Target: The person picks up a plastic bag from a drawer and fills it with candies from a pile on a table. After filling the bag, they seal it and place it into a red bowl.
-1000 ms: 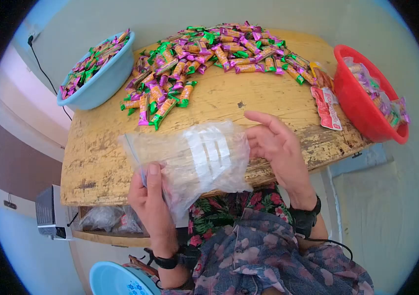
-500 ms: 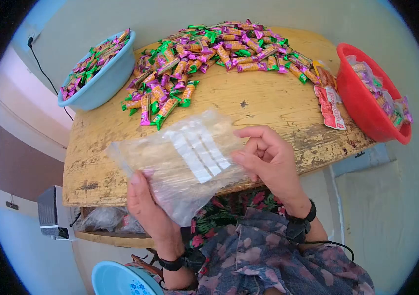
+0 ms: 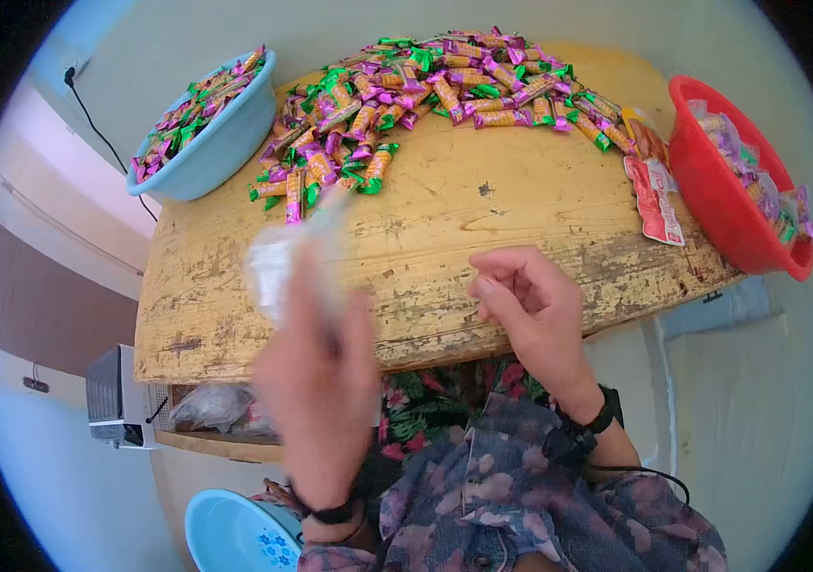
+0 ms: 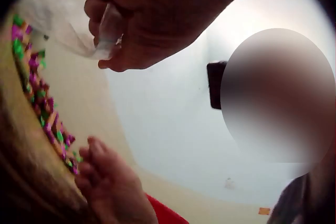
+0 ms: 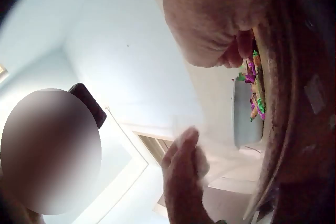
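My left hand [image 3: 320, 372], blurred by motion, grips a clear plastic bag [image 3: 273, 267] with white stripes over the table's left half. Seen from the left wrist, the bag [image 4: 68, 29] trails out from between the curled fingers of the left hand [image 4: 152, 14]. Near the table's front edge, my right hand [image 3: 540, 319] hovers with loosely bent fingers and nothing visible in them. Beyond both hands lies a heap of small wrapped snack bars [image 3: 463, 86] in purple, orange and green.
A light-blue basin [image 3: 220, 143] full of bars stands at the back left. On the right are a red basin [image 3: 721, 200] holding bagged bars and a red-and-white packet [image 3: 652, 200]. An open drawer [image 3: 220, 443] and another blue basin [image 3: 225, 515] sit below the worn wooden table [image 3: 425, 229].
The bag, earlier spread flat between both hands, has swung left and upright in the left hand. My right hand has come away from it and stays on the right.
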A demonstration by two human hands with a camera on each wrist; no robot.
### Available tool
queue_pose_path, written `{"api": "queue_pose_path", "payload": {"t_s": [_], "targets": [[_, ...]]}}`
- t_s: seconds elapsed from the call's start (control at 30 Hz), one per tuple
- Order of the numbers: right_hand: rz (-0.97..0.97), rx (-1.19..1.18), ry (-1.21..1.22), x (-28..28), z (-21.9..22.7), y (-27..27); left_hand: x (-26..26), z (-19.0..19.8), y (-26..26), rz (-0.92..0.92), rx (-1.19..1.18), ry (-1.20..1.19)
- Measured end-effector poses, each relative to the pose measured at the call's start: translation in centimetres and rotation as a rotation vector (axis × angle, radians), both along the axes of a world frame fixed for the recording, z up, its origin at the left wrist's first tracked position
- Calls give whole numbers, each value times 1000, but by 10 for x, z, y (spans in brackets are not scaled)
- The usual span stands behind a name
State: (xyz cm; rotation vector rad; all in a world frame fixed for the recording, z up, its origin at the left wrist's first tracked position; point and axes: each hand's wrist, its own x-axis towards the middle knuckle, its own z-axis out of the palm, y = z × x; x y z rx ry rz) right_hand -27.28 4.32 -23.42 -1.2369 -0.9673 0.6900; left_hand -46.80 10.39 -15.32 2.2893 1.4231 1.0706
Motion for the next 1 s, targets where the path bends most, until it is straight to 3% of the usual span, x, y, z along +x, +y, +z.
{"api": "queue_pose_path", "payload": {"t_s": [0.07, 0.17, 0.27, 0.37, 0.47, 0.57, 0.7, 0.73, 0.83, 1.0], "targets": [[-12, 11, -24, 2, 0, -5, 28, -23, 6, -233, -107, -41], [-75, 33, -210, 11, 6, -16, 51, -50, 6, -372, -239, -100], [-199, 88, -516, 23, 5, -18, 50, -45, -1, -405, -410, -232], [-262, 199, -634, 18, 10, -11, 40, -48, 1, -439, -497, -301], [-91, 265, -638, 2, 13, 3, 25, -59, -1, -400, -248, -347], [59, 137, -934, -1, 8, 10, 18, -49, 5, -260, 119, -332], [20, 203, -995, 0, -3, 16, 24, -50, 28, -426, 216, 227], [28, 188, -996, 1, -3, 15, 24, -64, 31, -485, 53, 248], [48, 136, -941, 9, 3, 12, 19, -73, 34, -319, 181, 508], [87, 82, -913, 13, 9, 8, -14, -78, 58, -100, 67, 559]]}}
